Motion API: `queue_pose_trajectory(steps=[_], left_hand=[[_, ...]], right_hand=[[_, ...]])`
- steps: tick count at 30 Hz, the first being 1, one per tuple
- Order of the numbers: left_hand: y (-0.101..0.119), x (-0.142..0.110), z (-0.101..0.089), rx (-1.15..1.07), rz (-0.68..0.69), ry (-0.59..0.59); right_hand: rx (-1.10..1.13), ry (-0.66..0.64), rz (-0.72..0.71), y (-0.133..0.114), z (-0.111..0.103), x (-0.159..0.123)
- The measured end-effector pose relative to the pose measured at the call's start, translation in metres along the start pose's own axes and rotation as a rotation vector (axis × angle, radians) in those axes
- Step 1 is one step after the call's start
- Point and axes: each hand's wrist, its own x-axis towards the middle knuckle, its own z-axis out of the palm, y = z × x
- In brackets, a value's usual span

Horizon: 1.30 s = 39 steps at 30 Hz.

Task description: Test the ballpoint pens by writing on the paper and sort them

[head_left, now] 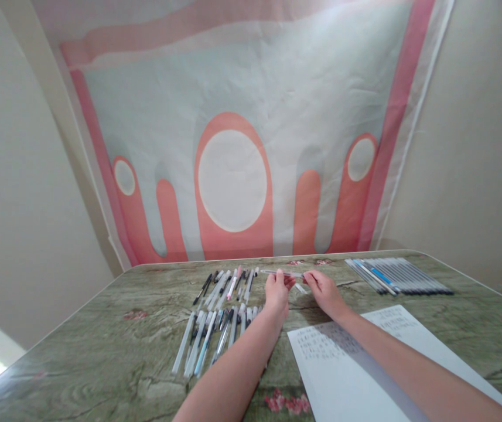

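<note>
A wall hanging (342,76) is hanging behind your table (101,346). To the left, the nearer pen cluster (207,340) is lying before the farther pen cluster (232,285). Your left hand (278,291) and right hand (324,291) are holding a pen (292,274) between them; rightward, a pen row (409,276) is lying behind the sheet (347,387), which your right forearm (391,347) is crossing.

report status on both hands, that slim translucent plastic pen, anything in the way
Left hand and right hand both gripping the pen. White handwritten paper sheet under right forearm. Left forearm partly hides nearer row of mixed clear plastic pens.
</note>
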Motion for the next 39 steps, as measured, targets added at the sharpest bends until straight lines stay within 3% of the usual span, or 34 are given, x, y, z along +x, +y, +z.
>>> queue_pose_trajectory(steps=[19,24,30,35,39], left_hand=[[0.001,0.005,-0.004,0.087,0.034,0.021],[0.0,0.005,-0.005,0.104,0.07,0.022],[-0.002,0.003,-0.004,0.152,0.101,-0.037],[-0.004,0.002,-0.003,0.119,0.068,-0.066],[-0.003,0.001,-0.002,0.066,0.03,-0.057]], right_hand=[[-0.062,0.053,-0.182,0.006,0.002,-0.001],[-0.122,0.04,-0.174,0.008,0.002,-0.001],[-0.136,-0.005,-0.068,0.001,0.0,-0.004],[0.095,-0.076,0.143,-0.001,0.001,-0.004],[0.236,-0.03,0.209,0.001,0.004,-0.003]])
